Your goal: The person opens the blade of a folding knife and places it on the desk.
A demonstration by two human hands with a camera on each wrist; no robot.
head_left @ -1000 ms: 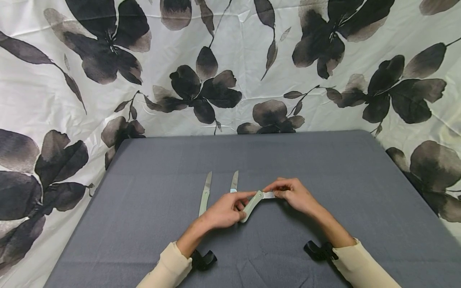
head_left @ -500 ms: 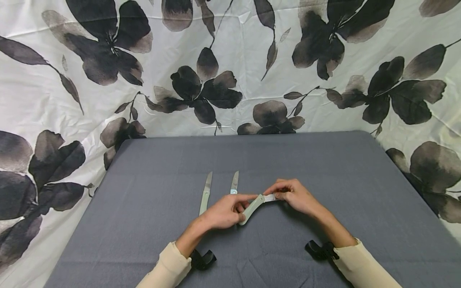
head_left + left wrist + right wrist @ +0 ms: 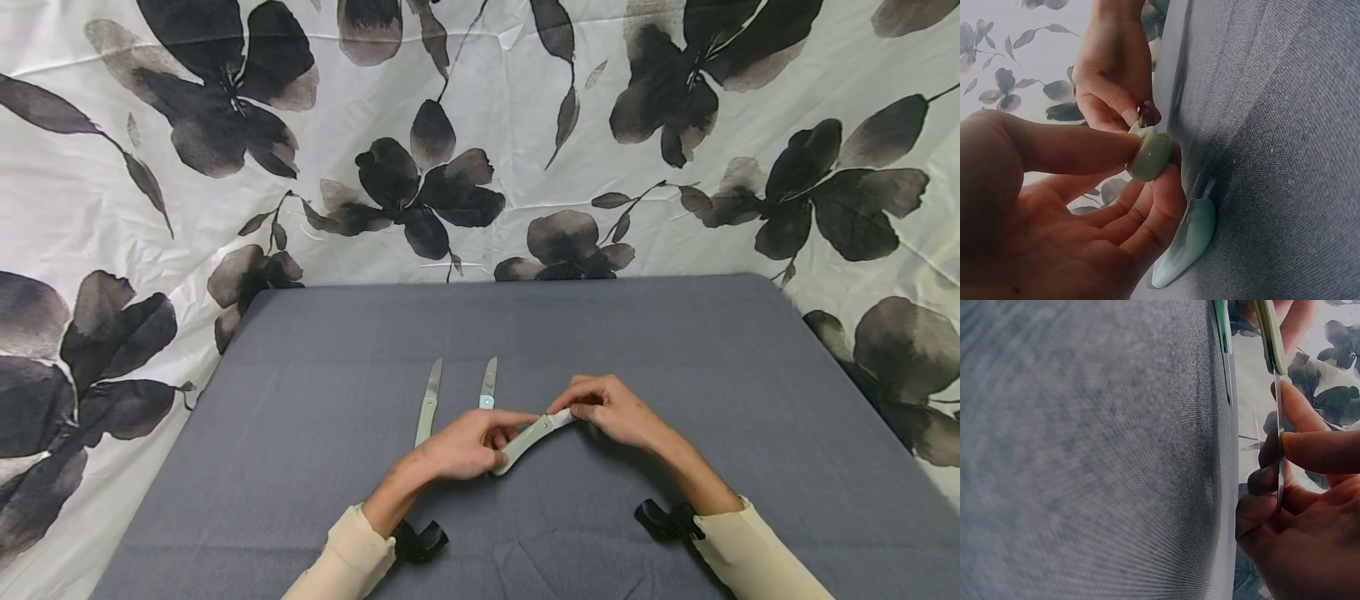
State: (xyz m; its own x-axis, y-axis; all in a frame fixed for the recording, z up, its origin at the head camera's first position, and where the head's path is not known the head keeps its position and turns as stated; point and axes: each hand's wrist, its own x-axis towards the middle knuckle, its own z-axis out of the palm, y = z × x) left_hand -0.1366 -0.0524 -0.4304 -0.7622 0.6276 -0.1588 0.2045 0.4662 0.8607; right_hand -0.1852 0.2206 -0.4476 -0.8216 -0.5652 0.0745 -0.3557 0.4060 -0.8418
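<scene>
Between both hands is a folding knife with a pale green handle (image 3: 525, 443), its blade (image 3: 1280, 412) swung out nearly in line with the handle. My left hand (image 3: 467, 443) grips the handle between thumb and fingers, the index finger stretched toward the pivot. The blade is pinched between thumb and fingers of my right hand (image 3: 617, 407), which hides its tip in the head view. In the right wrist view the knife is raised off the cloth. Just beyond my left hand lies a second knife with a light blue handle (image 3: 1192, 240), partly hidden in the head view.
Left of it, another unfolded knife with a pale green handle (image 3: 426, 418) lies blade pointing away. Grey cloth (image 3: 300, 467) covers the table, and a white floral curtain (image 3: 480, 100) hangs behind. Each wrist wears a black strap mount (image 3: 660, 521).
The held knife's blade has opened further, from a clear bend to nearly straight with its handle. The handle's pivot end has dropped slightly toward me, while both hands barely shifted.
</scene>
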